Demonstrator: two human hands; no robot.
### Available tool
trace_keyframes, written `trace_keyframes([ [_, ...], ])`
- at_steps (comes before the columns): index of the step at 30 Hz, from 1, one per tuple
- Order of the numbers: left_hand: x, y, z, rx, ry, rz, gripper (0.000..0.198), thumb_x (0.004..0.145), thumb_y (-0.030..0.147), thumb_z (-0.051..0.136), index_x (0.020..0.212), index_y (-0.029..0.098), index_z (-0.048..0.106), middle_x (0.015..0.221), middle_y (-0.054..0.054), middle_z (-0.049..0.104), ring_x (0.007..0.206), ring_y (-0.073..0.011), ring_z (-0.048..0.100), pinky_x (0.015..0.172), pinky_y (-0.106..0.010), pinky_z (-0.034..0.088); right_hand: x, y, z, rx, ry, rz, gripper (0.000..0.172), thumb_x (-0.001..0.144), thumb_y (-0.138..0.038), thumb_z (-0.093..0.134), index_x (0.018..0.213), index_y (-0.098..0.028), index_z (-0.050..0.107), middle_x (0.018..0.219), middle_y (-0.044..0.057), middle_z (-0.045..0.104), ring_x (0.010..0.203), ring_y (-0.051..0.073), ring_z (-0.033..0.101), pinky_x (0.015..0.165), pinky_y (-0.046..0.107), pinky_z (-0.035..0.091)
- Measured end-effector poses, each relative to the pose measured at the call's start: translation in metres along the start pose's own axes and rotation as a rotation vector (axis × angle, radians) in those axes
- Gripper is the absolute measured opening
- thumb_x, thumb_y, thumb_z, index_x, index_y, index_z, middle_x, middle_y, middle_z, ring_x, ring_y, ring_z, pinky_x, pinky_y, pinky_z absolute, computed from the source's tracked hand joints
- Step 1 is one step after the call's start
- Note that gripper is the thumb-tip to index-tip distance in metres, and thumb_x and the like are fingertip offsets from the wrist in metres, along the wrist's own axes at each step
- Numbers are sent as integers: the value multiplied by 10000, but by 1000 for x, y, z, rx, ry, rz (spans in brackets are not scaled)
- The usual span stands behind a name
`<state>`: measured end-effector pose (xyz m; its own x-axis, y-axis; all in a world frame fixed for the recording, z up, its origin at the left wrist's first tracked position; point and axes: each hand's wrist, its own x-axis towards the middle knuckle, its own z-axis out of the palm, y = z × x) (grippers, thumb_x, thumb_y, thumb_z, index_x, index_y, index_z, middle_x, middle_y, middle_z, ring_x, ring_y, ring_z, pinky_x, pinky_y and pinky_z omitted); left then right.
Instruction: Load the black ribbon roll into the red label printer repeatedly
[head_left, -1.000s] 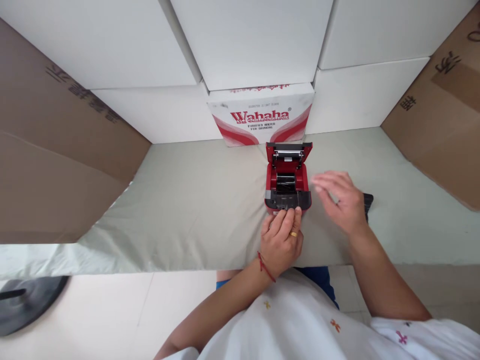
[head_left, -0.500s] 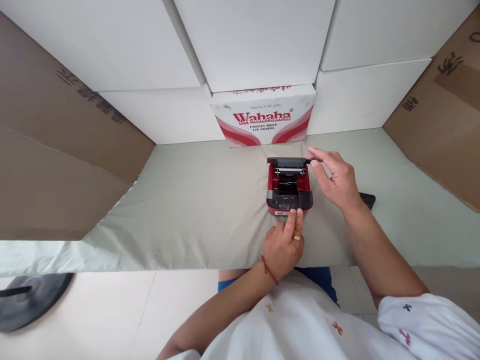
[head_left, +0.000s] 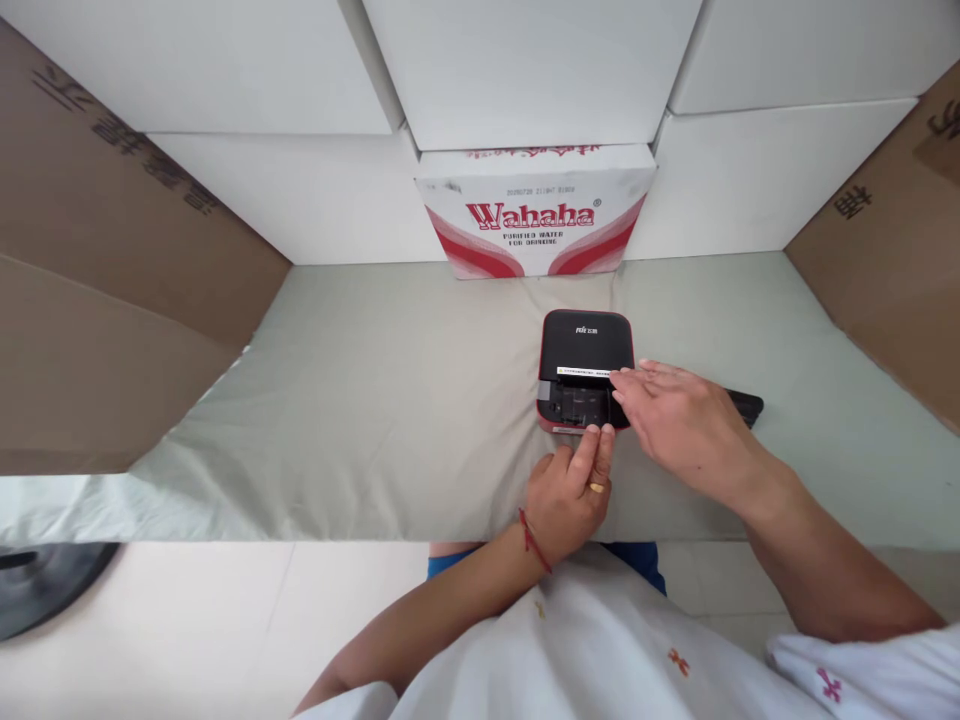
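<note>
A small label printer (head_left: 587, 350), black on top with a red body, sits on the cloth-covered table. Its black lid lies down over the roll compartment, with a white sticker strip along the near edge; whether it is latched I cannot tell. Two outstretched fingers of my left hand (head_left: 568, 490) touch the printer's front edge, while the other fingers are curled. My right hand (head_left: 682, 415) is open and flat, its fingertips at the lid's near right corner. It covers part of the printer's right side. Neither hand wraps round anything.
A black object (head_left: 746, 406) lies partly hidden behind my right hand. The red and white Wahaha carton (head_left: 536, 225) stands behind the printer against white boxes (head_left: 525, 70). Brown cardboard panels (head_left: 112, 300) flank the table (head_left: 375, 400). A round black base (head_left: 56, 585) is on the floor.
The printer's lid has swung from upright down towards me, covering the roll compartment. My right hand has come nearer with it. The left hand keeps its place at the front edge.
</note>
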<state>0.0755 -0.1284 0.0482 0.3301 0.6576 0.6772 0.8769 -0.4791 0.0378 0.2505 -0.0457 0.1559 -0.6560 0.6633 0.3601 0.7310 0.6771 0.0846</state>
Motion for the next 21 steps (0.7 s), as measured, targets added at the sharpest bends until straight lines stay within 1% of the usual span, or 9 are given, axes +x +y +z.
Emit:
trace_keyframes([
  [3,1,0,0,-26,19,-22,483,960,131,616,1441,100,655,1211,-152,795,784,-188,688,633,-348,519,10,-5,-8,-46,-72,-29,242,995,-52,527,991,-113,761,906,151,838,943,285,829,1001,376,630],
  [6,2,2,-1,-42,5,-30,478,972,148,603,1445,96,650,1211,-146,803,778,-192,694,618,-359,516,14,-8,-11,-79,-92,-38,235,980,-50,530,961,-123,753,853,141,824,894,281,824,916,355,628],
  [10,5,4,-4,-58,-42,-45,523,975,161,587,1492,82,606,1273,-167,790,825,-212,728,633,-366,544,12,-7,-7,-90,-105,-1,254,1010,-84,529,891,-139,747,799,132,805,821,276,813,773,345,594],
  [12,8,3,-8,-88,-86,-56,539,985,167,563,1519,91,577,1317,-174,774,867,-219,745,663,-361,569,7,-5,-2,-73,-96,53,296,1055,-139,507,901,-150,760,811,127,813,841,279,815,743,346,576],
  [15,12,1,-17,-208,-129,-75,546,1002,180,531,1542,102,535,1365,-184,742,984,-234,762,756,-354,607,-3,-1,8,-17,-36,164,328,1111,-227,468,1094,-162,789,956,109,854,895,279,821,744,361,579],
  [17,12,-2,-25,-326,-105,-117,527,1013,195,534,1534,114,523,1380,-192,716,1078,-241,756,831,-351,620,-11,0,15,60,18,218,326,1121,-250,471,1229,-171,768,1091,97,860,942,270,822,773,369,599],
  [18,11,-5,-29,-390,-80,-152,491,1018,206,542,1503,132,543,1367,-186,711,1104,-238,750,862,-348,620,-15,0,18,105,46,229,327,1120,-254,478,1272,-168,754,1148,101,854,985,271,819,816,380,613],
  [19,10,-9,-33,-457,-53,-203,423,1024,217,552,1441,160,584,1328,-167,717,1100,-226,746,880,-340,615,-18,-2,20,152,75,228,330,1117,-253,483,1302,-160,740,1193,112,845,1039,276,811,878,398,624],
  [21,10,-22,-39,-580,-7,-365,218,1034,239,559,1220,212,669,1175,-107,729,1011,-193,730,872,-321,592,-25,-7,23,232,143,215,340,1111,-249,495,1346,-145,718,1258,140,824,1142,288,787,1008,447,618],
])
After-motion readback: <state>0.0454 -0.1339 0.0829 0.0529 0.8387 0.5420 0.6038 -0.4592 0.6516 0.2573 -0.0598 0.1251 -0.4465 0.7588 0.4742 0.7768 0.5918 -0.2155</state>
